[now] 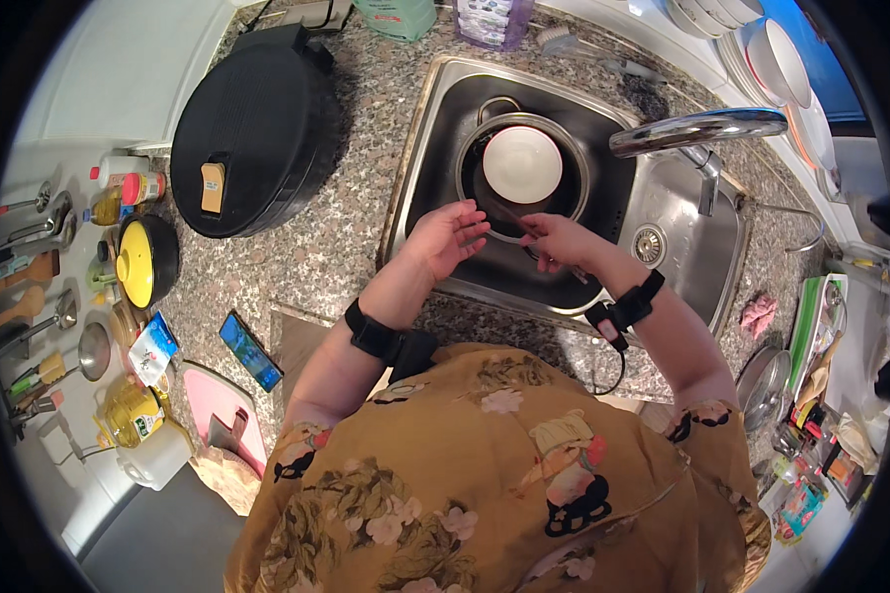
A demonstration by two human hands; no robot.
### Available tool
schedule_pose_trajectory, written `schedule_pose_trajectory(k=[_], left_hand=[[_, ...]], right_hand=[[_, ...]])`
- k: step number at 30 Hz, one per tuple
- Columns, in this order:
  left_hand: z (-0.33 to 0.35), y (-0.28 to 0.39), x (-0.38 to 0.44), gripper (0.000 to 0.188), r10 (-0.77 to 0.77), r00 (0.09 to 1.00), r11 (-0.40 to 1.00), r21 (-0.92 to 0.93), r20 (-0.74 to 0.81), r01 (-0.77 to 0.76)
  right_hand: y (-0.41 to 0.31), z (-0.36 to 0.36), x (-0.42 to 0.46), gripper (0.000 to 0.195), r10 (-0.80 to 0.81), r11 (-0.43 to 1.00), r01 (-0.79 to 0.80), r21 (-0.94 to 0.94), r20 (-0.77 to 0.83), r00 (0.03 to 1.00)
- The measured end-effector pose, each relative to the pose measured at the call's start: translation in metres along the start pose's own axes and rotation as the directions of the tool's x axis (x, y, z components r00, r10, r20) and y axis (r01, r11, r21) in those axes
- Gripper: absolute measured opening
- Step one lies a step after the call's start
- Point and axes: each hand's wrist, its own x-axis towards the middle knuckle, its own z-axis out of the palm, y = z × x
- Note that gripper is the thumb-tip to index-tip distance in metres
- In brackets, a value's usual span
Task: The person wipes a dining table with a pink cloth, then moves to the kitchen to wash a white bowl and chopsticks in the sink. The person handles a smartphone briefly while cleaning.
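Note:
Over the near part of the dark sink basin, my right hand grips slender brown sticks that look like chopsticks. Their pale ends show below that hand. My left hand is just left of them, palm turned inward, fingers apart, holding nothing. Beyond both hands a metal pot with a loop handle sits in the basin. Inside the pot's rim lies a white bowl with a red edge. What lies under the bowl is mostly hidden.
A chrome faucet arches over the sink from the right, beside a smaller basin. On the left stand a round black electric griddle and a yellow-lidded pot. A lit phone lies on the granite counter.

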Motion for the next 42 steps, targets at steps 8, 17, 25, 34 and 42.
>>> schedule_pose_trajectory(k=[8,17,25,34,42], left_hand=[[-0.007,0.011,-0.006,0.04,0.052,0.999,0.999,-0.004,-0.016,-0.052],[-0.022,0.006,-0.021,0.042,0.071,0.997,0.992,-0.105,-0.019,-0.073],[-0.019,0.02,-0.045,0.035,0.115,0.988,0.993,-0.029,0.106,-0.112],[0.015,0.004,-0.034,0.075,0.047,0.973,0.953,0.282,0.224,-0.111],[0.039,-0.009,-0.021,0.066,0.261,0.927,0.939,0.151,0.27,-0.309]], right_hand=[[0.0,0.003,0.062,0.04,-0.11,0.849,0.003,-0.529,-0.171,0.979],[0.035,-0.029,0.098,0.046,0.358,0.634,0.086,0.768,-0.391,0.848],[0.033,-0.03,0.116,0.036,0.209,0.779,0.082,0.622,-0.381,0.901],[-0.004,-0.005,-0.02,0.037,0.085,0.814,0.114,0.569,-0.311,0.947],[-0.021,0.037,-0.074,0.028,-0.047,0.764,0.206,0.612,-0.265,0.963]])
